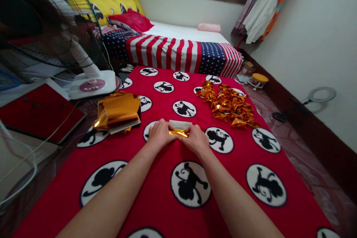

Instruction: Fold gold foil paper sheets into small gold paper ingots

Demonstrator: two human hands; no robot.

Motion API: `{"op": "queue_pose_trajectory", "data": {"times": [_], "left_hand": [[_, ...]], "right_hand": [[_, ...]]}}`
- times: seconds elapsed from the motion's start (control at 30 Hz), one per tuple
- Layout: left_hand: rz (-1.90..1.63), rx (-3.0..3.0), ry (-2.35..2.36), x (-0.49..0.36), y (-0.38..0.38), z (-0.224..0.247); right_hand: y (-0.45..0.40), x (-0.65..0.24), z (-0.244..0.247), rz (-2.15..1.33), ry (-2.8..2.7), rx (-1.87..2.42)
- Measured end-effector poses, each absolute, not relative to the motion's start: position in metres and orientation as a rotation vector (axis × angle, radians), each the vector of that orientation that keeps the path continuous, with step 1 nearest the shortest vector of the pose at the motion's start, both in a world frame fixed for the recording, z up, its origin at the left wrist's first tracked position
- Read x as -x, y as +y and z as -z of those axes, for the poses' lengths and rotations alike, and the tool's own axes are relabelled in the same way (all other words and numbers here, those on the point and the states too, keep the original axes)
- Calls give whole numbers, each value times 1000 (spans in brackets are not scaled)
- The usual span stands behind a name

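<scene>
Near the middle of the red cloth [223,163], a gold foil paper [180,132] lies partly rolled or folded, its pale backing showing on the far side. My left hand [161,133] grips its left end with bent fingers, and my right hand [196,138] grips its right end; both thumbs meet near the front edge. To the left of my hands rests a stack of flat gold paper sheets [119,108]. Several folded gold foil pieces [227,102] are heaped at the back right of the cloth.
A fan [95,83] stands at the left, beside a red panel [36,104]. Behind the cloth is a bed with a striped and starred cover [167,50]. On the right floor are a yellow-topped stool [260,78] and a ring-shaped stand [322,94].
</scene>
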State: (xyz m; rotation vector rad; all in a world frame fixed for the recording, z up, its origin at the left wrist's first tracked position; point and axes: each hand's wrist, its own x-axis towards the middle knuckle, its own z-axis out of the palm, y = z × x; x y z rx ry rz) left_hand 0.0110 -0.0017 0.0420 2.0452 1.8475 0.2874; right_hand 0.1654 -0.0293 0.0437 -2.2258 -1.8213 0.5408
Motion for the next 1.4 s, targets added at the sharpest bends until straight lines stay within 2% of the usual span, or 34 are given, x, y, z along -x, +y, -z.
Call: {"op": "queue_pose_trajectory", "data": {"times": [0.43,1.0,1.1,1.23,1.4], "left_hand": [[-296,-1996,1637,7,16,-36],[-316,-2008,1412,19,20,-28],[-290,-2047,1380,15,17,-29],[-344,-2063,1713,2,5,-29],[-337,-2051,1833,-9,-4,-32]], "right_hand": [[-14,-188,-36,-814,-1791,2109],[-12,-197,-35,-974,-1821,2019],[-16,-189,-44,-901,-1875,2092],[-23,-175,-50,-619,-1904,2216],[-26,-165,-48,-549,-1867,2279]]}}
